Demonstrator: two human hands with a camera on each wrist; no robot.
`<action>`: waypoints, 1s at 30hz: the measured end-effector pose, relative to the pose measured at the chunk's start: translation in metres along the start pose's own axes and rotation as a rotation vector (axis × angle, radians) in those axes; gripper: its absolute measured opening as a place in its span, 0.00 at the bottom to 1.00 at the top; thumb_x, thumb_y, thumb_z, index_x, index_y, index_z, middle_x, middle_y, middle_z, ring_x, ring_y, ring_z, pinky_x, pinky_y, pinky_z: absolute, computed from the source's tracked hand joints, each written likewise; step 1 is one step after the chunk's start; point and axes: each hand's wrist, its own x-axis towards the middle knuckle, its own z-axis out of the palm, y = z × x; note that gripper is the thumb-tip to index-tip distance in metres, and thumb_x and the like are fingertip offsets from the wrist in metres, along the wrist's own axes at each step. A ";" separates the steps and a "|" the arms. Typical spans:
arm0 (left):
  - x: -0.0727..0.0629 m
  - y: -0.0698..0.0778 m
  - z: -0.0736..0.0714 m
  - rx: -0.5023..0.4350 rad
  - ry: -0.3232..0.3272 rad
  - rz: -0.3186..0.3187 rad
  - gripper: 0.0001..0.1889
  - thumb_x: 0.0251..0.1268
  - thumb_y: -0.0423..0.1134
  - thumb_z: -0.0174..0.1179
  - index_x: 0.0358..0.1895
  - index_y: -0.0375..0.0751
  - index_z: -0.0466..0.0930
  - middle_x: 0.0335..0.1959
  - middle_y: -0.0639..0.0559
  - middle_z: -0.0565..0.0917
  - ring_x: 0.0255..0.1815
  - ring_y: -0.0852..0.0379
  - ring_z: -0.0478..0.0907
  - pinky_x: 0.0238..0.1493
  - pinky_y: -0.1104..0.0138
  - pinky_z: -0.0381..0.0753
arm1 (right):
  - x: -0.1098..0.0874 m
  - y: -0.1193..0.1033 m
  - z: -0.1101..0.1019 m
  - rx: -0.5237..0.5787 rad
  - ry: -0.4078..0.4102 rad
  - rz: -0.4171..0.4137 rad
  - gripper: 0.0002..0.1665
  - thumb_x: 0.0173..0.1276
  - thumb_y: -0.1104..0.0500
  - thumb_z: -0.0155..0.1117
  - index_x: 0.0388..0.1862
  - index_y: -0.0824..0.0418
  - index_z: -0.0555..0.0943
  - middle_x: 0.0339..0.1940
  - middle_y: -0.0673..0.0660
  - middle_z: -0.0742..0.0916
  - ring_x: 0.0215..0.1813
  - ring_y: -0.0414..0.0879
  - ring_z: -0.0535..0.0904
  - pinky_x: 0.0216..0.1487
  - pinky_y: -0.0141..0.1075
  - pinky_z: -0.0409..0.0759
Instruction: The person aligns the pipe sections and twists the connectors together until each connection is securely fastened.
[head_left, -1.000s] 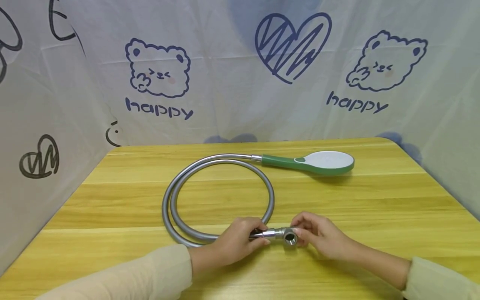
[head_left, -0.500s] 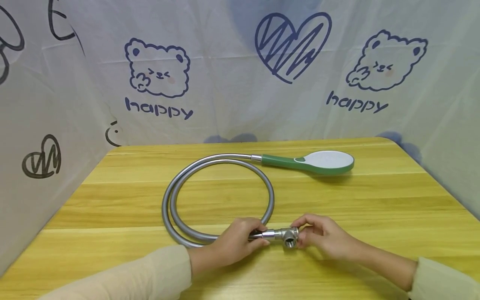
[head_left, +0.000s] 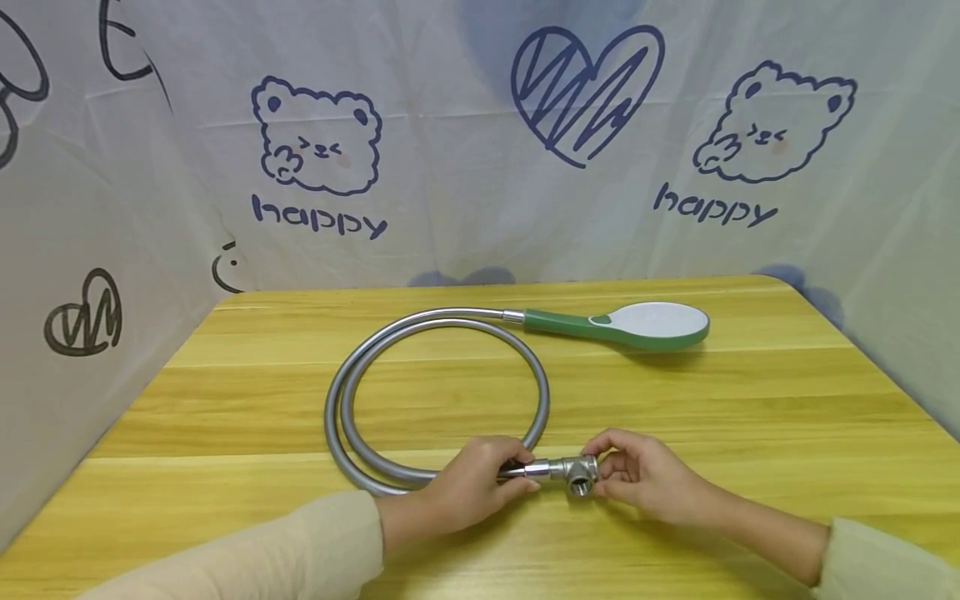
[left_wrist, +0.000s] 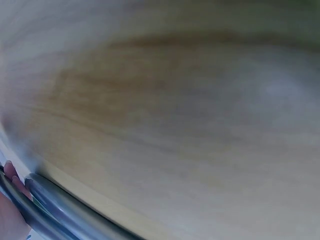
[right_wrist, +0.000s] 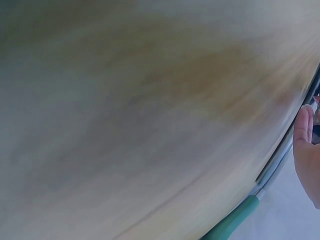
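My left hand (head_left: 472, 479) grips the end of a grey shower hose (head_left: 334, 408) just behind its chrome connector (head_left: 536, 470). A metal tee fitting (head_left: 580, 472) sits against that connector, one threaded opening facing the front. Between thumb and forefinger, my right hand (head_left: 656, 479) pinches the tee's right end; its other fingers are bent. How deep the threads are engaged is hidden. In the left wrist view, hose lengths (left_wrist: 75, 205) run past the left hand (left_wrist: 10, 220). The right wrist view catches the right hand (right_wrist: 310, 165) at its edge.
A green and white shower head (head_left: 652, 323), joined to the hose's far end, lies toward the back of the wooden table (head_left: 750, 400). The hose forms loops at the middle. Behind hangs a white curtain (head_left: 450, 167) with drawings.
The tee has turned slightly, its front opening now tipped lower. My right fingers have shifted their hold on its right end. The left hand, hose and shower head stay where they were.
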 end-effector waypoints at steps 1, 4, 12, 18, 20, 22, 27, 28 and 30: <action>0.000 0.000 0.000 0.000 0.001 0.000 0.08 0.57 0.37 0.64 0.37 0.37 0.81 0.33 0.49 0.84 0.30 0.68 0.74 0.32 0.80 0.75 | 0.000 0.000 0.001 -0.011 0.007 -0.005 0.18 0.60 0.73 0.60 0.48 0.78 0.70 0.38 0.69 0.82 0.35 0.36 0.80 0.31 0.28 0.79; 0.000 0.000 0.000 0.003 0.004 0.000 0.08 0.56 0.37 0.64 0.37 0.37 0.81 0.33 0.49 0.84 0.30 0.68 0.74 0.31 0.80 0.75 | 0.000 -0.001 0.002 -0.025 0.027 -0.014 0.19 0.59 0.73 0.60 0.49 0.77 0.70 0.41 0.69 0.81 0.36 0.35 0.80 0.32 0.28 0.79; 0.000 0.000 0.000 0.012 0.012 0.002 0.08 0.56 0.37 0.65 0.37 0.37 0.81 0.33 0.50 0.84 0.30 0.68 0.73 0.31 0.79 0.74 | 0.000 -0.001 0.004 -0.050 0.041 -0.056 0.16 0.59 0.73 0.60 0.46 0.76 0.70 0.40 0.70 0.80 0.36 0.34 0.80 0.34 0.28 0.80; 0.001 0.000 0.000 0.008 0.010 -0.007 0.08 0.56 0.37 0.65 0.36 0.37 0.81 0.32 0.49 0.84 0.29 0.68 0.73 0.31 0.79 0.74 | 0.001 -0.001 0.003 -0.099 0.054 -0.034 0.15 0.60 0.71 0.61 0.45 0.75 0.73 0.39 0.67 0.82 0.35 0.35 0.79 0.36 0.29 0.81; 0.001 0.000 0.000 0.002 0.010 -0.010 0.08 0.56 0.37 0.65 0.36 0.37 0.81 0.32 0.49 0.84 0.29 0.69 0.73 0.30 0.80 0.74 | 0.001 -0.001 0.002 -0.101 0.055 -0.019 0.15 0.61 0.70 0.60 0.47 0.75 0.73 0.39 0.67 0.82 0.34 0.35 0.79 0.36 0.30 0.81; 0.001 0.000 0.000 -0.004 0.010 -0.013 0.08 0.56 0.37 0.65 0.36 0.37 0.81 0.32 0.49 0.84 0.28 0.69 0.72 0.30 0.80 0.74 | 0.001 -0.001 0.002 -0.085 0.052 -0.010 0.16 0.63 0.69 0.59 0.48 0.76 0.72 0.40 0.67 0.82 0.34 0.35 0.80 0.36 0.31 0.82; 0.001 0.000 0.000 -0.011 0.019 -0.004 0.07 0.56 0.37 0.65 0.36 0.37 0.81 0.32 0.49 0.84 0.28 0.69 0.72 0.29 0.80 0.74 | 0.001 -0.001 0.002 -0.016 0.048 -0.014 0.17 0.66 0.68 0.56 0.50 0.78 0.69 0.40 0.70 0.80 0.36 0.38 0.81 0.37 0.35 0.83; 0.002 0.000 0.000 -0.010 0.022 -0.001 0.07 0.56 0.37 0.65 0.36 0.37 0.81 0.32 0.49 0.84 0.28 0.69 0.72 0.29 0.80 0.74 | 0.001 -0.001 0.003 -0.007 0.049 -0.016 0.16 0.66 0.68 0.55 0.49 0.79 0.69 0.40 0.71 0.80 0.36 0.39 0.81 0.37 0.36 0.83; 0.002 0.000 0.000 -0.010 0.024 0.004 0.07 0.56 0.37 0.65 0.36 0.37 0.81 0.32 0.49 0.84 0.28 0.69 0.72 0.30 0.80 0.74 | 0.001 -0.001 0.003 -0.015 0.055 -0.020 0.15 0.67 0.67 0.55 0.48 0.78 0.70 0.38 0.70 0.81 0.34 0.39 0.81 0.36 0.36 0.83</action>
